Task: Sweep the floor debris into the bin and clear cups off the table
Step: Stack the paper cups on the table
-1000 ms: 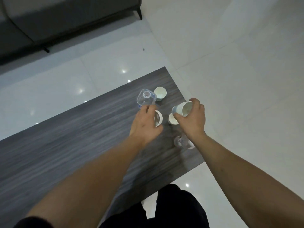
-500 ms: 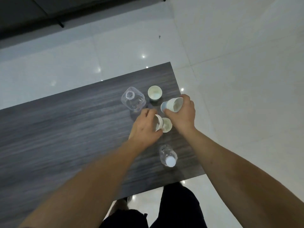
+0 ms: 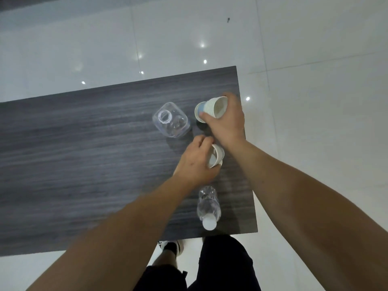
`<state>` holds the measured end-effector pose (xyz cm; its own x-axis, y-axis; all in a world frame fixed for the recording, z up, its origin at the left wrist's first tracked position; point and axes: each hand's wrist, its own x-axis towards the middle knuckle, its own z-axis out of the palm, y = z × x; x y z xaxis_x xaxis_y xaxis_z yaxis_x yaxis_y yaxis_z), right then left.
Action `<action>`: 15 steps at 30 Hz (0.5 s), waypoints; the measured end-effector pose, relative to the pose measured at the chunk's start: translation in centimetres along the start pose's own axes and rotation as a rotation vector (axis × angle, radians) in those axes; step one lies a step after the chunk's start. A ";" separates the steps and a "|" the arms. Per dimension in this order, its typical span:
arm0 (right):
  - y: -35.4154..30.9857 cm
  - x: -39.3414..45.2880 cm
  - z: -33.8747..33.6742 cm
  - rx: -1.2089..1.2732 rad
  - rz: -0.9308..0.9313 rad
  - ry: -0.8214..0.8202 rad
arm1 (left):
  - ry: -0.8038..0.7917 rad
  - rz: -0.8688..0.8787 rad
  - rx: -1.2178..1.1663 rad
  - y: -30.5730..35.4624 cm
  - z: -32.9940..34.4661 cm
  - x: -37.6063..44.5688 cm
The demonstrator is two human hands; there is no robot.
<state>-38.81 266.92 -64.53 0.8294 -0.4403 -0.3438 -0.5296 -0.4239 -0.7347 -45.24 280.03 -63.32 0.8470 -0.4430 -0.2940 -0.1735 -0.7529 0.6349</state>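
A dark grey wood-grain table (image 3: pixel 73 154) fills the left and middle of the view, with glossy white floor tiles (image 3: pixel 315 59) around it. Toward the table's right end stands a clear, squat plastic bottle with an open neck (image 3: pixel 171 122), upright and uncapped. Just right of it and nearer the camera, the left hand (image 3: pixel 196 162) curls its fingers round a white paper cup (image 3: pixel 216 157) that is tipped on its side, mouth turned toward the hand; whether the cup touches the tabletop cannot be told. Below that hand a clear plastic water bottle with a white cap (image 3: pixel 208 206) stands near the table's near edge, well apart from the squat bottle.

Further right, the right hand (image 3: pixel 225 122) grips a white ribbed paper cup (image 3: pixel 217 107), tilted so its open mouth faces the camera. Its base sits at, or in, the mouth of another white paper cup with a pale blue band (image 3: pixel 199 112) (how deep it goes is not clear) near the table's right edge. A small dark speck (image 3: pixel 228 19) lies on the tiles far beyond the table. At the bottom, black trousers (image 3: pixel 222 263) and a black-and-white shoe (image 3: pixel 170 246) show.
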 end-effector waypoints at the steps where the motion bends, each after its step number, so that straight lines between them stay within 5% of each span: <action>1: 0.3 0.3 0.5 -0.036 -0.007 -0.013 | 0.012 -0.006 -0.003 -0.2 0.3 0.1; 15: 3.5 0.3 3.3 -0.274 -0.079 -0.085 | -0.191 -0.104 0.159 -4.8 3.0 -0.3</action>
<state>-39.86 267.93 -69.15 0.8759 -0.3341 -0.3481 -0.4812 -0.6573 -0.5800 -46.16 282.30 -68.46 0.7567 -0.4321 -0.4907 -0.1805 -0.8594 0.4783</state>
